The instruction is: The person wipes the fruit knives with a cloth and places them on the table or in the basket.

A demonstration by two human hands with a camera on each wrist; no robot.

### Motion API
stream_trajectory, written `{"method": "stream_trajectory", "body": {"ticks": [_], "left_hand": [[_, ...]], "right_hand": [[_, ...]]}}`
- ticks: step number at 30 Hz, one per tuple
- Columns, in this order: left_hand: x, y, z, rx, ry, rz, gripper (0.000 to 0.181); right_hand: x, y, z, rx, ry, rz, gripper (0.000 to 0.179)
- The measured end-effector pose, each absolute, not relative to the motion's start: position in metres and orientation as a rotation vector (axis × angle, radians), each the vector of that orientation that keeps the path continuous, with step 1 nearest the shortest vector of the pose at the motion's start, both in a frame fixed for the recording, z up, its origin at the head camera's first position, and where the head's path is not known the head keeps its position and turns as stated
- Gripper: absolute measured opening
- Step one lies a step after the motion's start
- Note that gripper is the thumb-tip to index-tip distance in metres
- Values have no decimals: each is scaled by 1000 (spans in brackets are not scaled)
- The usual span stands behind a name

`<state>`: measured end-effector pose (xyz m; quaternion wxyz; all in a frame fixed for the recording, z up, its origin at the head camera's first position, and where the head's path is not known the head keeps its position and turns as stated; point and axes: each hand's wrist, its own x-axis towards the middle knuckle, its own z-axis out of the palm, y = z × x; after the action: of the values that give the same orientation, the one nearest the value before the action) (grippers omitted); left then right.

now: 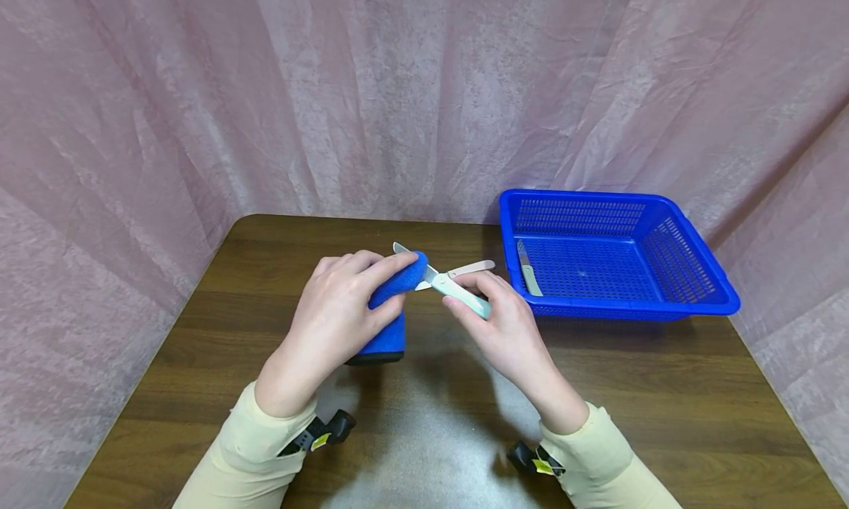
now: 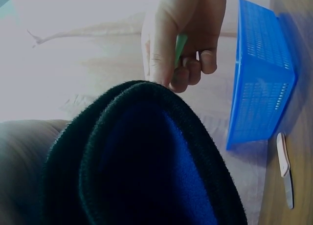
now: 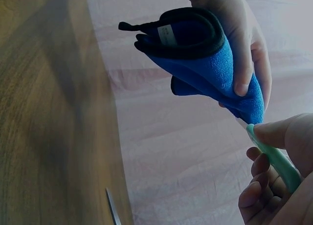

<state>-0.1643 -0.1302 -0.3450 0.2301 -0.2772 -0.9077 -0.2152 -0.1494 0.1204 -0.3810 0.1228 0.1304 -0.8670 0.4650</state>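
Observation:
My left hand (image 1: 341,299) pinches a folded blue cloth (image 1: 387,339) with black edging around the blade of a knife. The blade's tip (image 1: 401,249) pokes out past the far side of the cloth. In my right hand (image 1: 499,323) is that knife's mint-green handle (image 1: 472,301), gripped between thumb and fingers. The right wrist view shows the cloth (image 3: 208,71) draped in loose folds with a small white label (image 3: 167,35). Behind the green handle, a second knife with a pale pink handle (image 1: 474,268) lies on the table, its blade (image 2: 288,191) bare.
A blue plastic basket (image 1: 703,273) stands at the back right of the wooden table (image 1: 298,236). Inside it, along the left wall, lies another knife with a pale handle (image 1: 531,281). Pink curtains (image 1: 398,96) hang behind the table and at its sides.

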Motion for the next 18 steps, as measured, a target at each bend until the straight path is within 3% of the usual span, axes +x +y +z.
{"method": "stream_trajectory", "body": {"ticks": [18], "left_hand": [[-164, -131, -344, -747, -2499, -609, 50]], "right_hand": [[-150, 120, -381, 385, -2526, 1353, 26]]}}
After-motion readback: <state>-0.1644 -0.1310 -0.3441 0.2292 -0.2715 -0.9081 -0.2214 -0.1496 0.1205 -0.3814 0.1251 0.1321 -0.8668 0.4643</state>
